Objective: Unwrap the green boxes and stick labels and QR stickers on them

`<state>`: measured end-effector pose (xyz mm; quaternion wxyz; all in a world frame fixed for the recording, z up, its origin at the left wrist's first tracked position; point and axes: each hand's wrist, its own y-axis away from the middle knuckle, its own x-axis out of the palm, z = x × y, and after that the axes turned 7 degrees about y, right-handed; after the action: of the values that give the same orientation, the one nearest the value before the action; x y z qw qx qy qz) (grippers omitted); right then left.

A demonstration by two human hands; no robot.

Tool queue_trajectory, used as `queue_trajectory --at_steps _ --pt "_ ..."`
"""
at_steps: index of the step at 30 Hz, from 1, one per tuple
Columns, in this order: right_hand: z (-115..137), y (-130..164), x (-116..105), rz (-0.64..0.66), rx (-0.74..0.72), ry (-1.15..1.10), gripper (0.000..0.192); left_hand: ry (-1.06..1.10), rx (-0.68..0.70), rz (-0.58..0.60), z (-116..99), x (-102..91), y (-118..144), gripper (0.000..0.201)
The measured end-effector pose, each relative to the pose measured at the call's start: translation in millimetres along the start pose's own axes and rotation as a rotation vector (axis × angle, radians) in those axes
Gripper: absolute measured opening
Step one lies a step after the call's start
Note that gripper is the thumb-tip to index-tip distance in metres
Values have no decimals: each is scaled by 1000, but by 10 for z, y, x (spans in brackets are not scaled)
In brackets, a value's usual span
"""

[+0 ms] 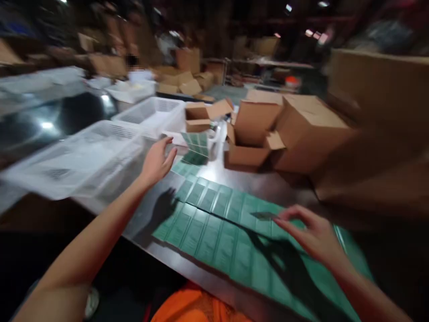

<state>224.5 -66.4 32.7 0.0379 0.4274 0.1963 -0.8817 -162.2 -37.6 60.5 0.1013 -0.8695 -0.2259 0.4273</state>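
My left hand (157,162) is raised over the table's left side, thumb and fingers apart with nothing between them. Just right of it stands a piece printed with green panels (197,144), slightly blurred. My right hand (311,230) pinches a small, thin, dark flat piece (263,216) between thumb and fingertips, held above the green packets. These flat green packets (208,235) lie side by side in two long overlapping rows across the metal table. The far right end of the rows is partly hidden by my right forearm and its shadow.
White plastic baskets (100,179) line the left side, one behind another. Open cardboard boxes (248,154) stand at the table's back, with a larger carton (378,125) at right. A blurred person (139,74) is in the background. The metal table's front edge (161,259) runs near my body.
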Motion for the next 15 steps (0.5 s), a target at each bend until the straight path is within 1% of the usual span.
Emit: queue_trajectory --at_steps 1,2,4,5,6,8,10,12,15 --pt "-55 28 -79 98 73 -81 49 96 134 104 -171 178 194 45" --pt "-103 8 -131 190 138 -189 49 182 192 219 -333 337 400 43" --pt "-186 -118 -170 321 256 -409 50 298 172 475 -619 613 803 43" --pt "-220 -190 -166 349 307 -483 51 342 151 568 -738 740 975 45" --pt "-248 -254 -154 383 340 -542 51 369 119 635 -837 862 1114 45" --pt "-298 -334 -119 443 367 -625 50 403 51 713 -970 1082 1283 43" --pt "-356 -360 -78 490 372 -673 49 417 -15 745 -1027 1241 1339 37" --pt "-421 -361 -32 521 368 -686 47 428 -57 769 -1041 1330 1348 32" --pt "-505 -370 69 513 345 -654 40 421 -87 792 -1043 1382 1359 30"
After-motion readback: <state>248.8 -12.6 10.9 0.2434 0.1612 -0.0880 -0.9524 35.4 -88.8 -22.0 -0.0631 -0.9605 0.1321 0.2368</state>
